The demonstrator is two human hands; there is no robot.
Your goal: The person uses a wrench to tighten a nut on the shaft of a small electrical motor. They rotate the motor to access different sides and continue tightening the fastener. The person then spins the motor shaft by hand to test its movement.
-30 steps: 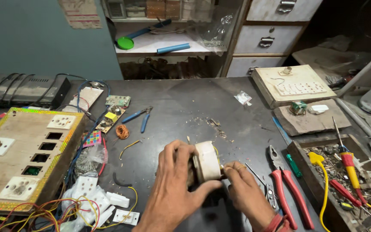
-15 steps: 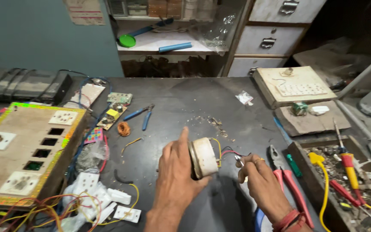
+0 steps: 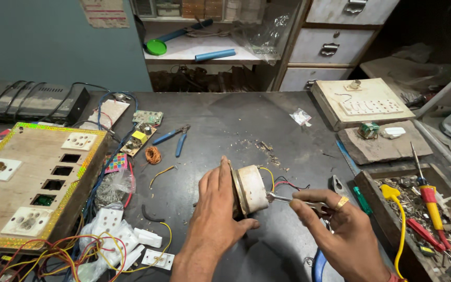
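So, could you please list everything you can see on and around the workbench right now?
round white part: 1, dirty white, bench centre, held on edge
metal pliers: 1, silver jaws, tips at the round part
blue-handled pliers: 1, blue, bench middle
wooden switch board: 1, tan with glittery edge, left
circuit boards: 2, green, beside the blue pliers
copper wire coil: 1, orange, bench middle
white sockets: several, lower left among wires
parts tray: 1, wooden, right, holding tools
drawers: 3, grey, back
hands: left steadies the round part, right grips the metal pliers

Round motor (image 3: 250,189) (upright) — pliers (image 3: 294,199) touching
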